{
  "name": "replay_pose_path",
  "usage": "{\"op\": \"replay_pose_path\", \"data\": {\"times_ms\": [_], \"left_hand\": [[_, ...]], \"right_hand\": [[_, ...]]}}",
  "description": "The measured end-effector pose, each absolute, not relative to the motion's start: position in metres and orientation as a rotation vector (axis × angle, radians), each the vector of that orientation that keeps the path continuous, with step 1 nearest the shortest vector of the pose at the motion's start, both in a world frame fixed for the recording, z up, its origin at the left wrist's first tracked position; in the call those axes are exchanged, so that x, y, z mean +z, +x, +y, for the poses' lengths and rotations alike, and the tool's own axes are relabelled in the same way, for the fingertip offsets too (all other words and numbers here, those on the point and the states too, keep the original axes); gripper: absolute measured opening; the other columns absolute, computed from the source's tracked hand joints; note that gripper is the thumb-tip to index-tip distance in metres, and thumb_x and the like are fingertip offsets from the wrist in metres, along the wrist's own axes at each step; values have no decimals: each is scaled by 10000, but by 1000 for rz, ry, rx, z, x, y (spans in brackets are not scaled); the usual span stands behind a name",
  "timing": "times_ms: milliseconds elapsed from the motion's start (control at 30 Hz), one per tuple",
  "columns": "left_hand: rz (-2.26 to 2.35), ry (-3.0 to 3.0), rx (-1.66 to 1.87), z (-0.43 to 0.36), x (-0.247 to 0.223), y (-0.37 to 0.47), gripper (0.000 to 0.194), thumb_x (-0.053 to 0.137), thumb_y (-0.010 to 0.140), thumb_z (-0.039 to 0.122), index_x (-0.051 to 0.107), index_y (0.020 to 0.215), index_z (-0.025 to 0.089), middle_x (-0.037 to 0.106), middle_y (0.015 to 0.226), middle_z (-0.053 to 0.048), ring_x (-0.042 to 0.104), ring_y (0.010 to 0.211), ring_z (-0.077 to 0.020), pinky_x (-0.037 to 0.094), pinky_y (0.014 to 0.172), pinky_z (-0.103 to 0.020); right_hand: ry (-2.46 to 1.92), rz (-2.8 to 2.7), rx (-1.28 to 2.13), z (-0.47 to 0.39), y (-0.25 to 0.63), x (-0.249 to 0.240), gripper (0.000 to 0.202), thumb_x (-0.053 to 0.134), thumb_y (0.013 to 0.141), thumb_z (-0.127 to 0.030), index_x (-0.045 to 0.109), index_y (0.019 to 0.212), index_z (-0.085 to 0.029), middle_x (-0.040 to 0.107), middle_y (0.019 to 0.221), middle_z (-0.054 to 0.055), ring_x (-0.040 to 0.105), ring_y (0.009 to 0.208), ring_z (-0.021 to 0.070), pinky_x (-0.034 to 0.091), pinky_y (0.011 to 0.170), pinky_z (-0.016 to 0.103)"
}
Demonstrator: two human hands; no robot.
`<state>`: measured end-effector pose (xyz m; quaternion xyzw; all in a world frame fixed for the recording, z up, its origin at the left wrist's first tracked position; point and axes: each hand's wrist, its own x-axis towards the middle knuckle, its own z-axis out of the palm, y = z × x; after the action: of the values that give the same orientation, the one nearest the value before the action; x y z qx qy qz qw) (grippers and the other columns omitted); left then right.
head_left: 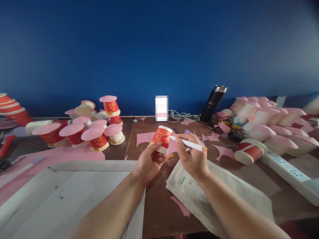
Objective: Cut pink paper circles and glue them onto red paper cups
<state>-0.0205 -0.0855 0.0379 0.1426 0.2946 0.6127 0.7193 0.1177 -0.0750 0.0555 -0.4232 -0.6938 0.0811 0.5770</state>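
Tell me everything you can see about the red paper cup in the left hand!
The red paper cup has a golden pattern and white bands at its upper and lower edges. It is tilted, and its inside is hidden. The left hand holds it, thumb against its side. The right hand holds a white marker with its tip by the cup's right side; whether they touch is unclear.
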Motion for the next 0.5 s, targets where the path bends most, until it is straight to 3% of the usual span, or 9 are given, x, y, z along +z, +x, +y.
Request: {"op": "replay_pose_path", "data": {"times_ms": [500], "left_hand": [[650,296,1366,-86,39,-20,148,714,617,124,570,646,143,555,544,36,461,436,-42,355,409,-161]], "right_hand": [[-975,-1618,224,-75,117,56,92,571,832,-212,653,860,-182,630,732,4,568,644,118,462,629,259]]}}
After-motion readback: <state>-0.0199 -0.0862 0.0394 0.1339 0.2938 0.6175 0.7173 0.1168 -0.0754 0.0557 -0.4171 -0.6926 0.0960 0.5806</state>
